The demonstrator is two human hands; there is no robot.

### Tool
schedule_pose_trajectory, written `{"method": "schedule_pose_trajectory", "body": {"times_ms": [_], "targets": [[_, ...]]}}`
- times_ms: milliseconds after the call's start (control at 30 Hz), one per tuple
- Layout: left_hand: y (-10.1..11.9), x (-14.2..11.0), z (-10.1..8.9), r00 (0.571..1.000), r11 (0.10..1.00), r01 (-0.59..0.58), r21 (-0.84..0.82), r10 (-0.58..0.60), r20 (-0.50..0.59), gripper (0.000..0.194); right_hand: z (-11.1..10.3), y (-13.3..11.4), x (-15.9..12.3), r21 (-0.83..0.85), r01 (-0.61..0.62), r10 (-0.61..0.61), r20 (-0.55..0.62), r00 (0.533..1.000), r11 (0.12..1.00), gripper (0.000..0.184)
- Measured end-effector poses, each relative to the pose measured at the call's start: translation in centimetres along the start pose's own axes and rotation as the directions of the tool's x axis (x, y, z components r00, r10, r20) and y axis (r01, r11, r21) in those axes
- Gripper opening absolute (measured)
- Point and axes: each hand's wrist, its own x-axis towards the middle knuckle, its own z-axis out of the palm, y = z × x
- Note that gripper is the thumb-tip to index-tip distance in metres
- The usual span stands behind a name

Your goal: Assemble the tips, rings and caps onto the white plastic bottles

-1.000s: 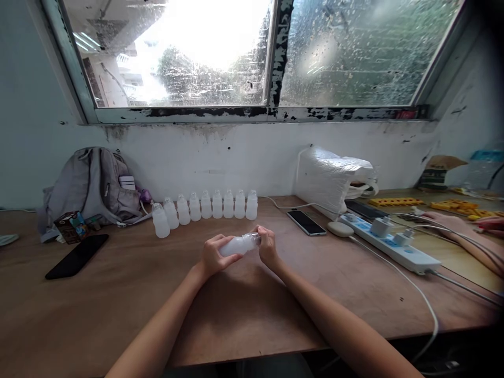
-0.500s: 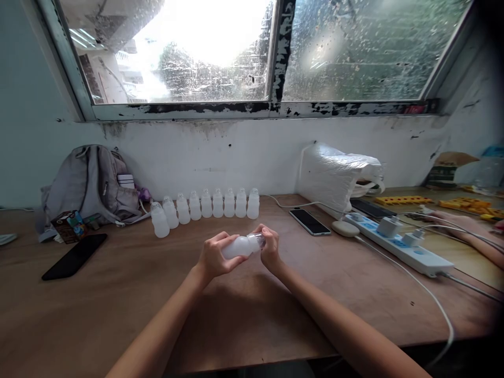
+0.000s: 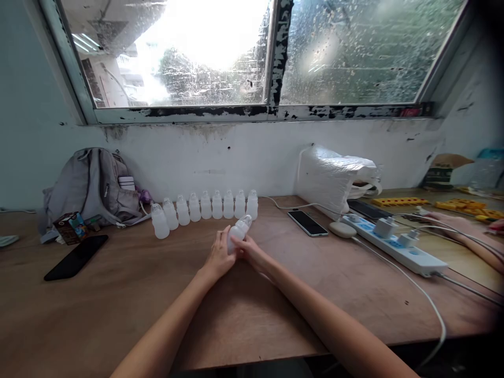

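A frosted white baby bottle [image 3: 238, 232] with a clear cap is tilted up and to the right, just above the wooden table. Around its lower body, my left hand [image 3: 220, 253] is closed from the left side. My right hand [image 3: 249, 249] also grips the bottle from the right, its fingers near the lower half and partly hidden. Behind the hands, a row of several similar baby bottles [image 3: 206, 206] stands upright along the wall, the leftmost bottle [image 3: 159, 221] being closest to me.
A grey backpack [image 3: 92, 184], a small brown box [image 3: 71, 228] and a black phone [image 3: 76, 257] lie left. Toward the right are another phone [image 3: 307, 223], a silver bag [image 3: 331, 176], a round beige device [image 3: 342, 230] and a power strip [image 3: 397, 247] with cables. Another person's hand [image 3: 444, 222] is far right.
My right hand has moved from the clear cap down to the bottle's body. The bottle has shifted slightly left and tipped more upright, its cap now uncovered.
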Motion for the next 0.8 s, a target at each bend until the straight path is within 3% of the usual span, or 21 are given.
{"method": "schedule_pose_trajectory", "body": {"times_ms": [100, 167, 233, 267, 367, 567, 800], "targets": [[-0.8, -0.3, 0.4, 0.995, 0.999, -0.037, -0.028, 0.039, 0.093, 0.071, -0.6, 0.6, 0.4, -0.233, 0.145, -0.165, -0.066, 0.984, 0.962, 0.044], [-1.4, -0.4, 0.4, 0.992, 1.0, 0.008, 0.025, -0.011, 0.126, 0.073, -2.3, 0.4, 1.2, -0.46, 0.192, -0.309, -0.194, 0.931, 0.867, 0.052], [-2.0, -0.5, 0.3, 0.989, 0.993, 0.055, 0.107, -0.069, 0.13, 0.071, -4.6, -0.1, 1.9, -0.702, 0.135, -0.45, -0.286, 0.846, 0.699, 0.062], [-2.3, -0.5, 0.2, 0.988, 0.987, 0.066, 0.149, -0.086, 0.131, 0.069, -6.0, -0.4, 2.2, -0.789, 0.106, -0.506, -0.278, 0.817, 0.605, 0.06], [-3.0, -0.4, 0.0, 0.984, 0.967, 0.062, 0.246, -0.1, 0.147, 0.065, -9.7, -1.0, 2.8, -0.902, 0.019, -0.581, -0.262, 0.77, 0.431, 0.053], [-3.7, -0.6, -0.1, 0.969, 0.939, 0.074, 0.335, -0.147, 0.197, 0.06, -14.3, -0.3, 5.0, -0.827, -0.069, -0.465, -0.38, 0.8, 0.558, 0.054], [-3.5, -0.7, -0.3, 0.956, 0.928, 0.138, 0.346, -0.216, 0.199, 0.059, -16.6, -0.5, 8.9, -0.841, -0.154, -0.476, -0.434, 0.765, 0.519, 0.046]]}}
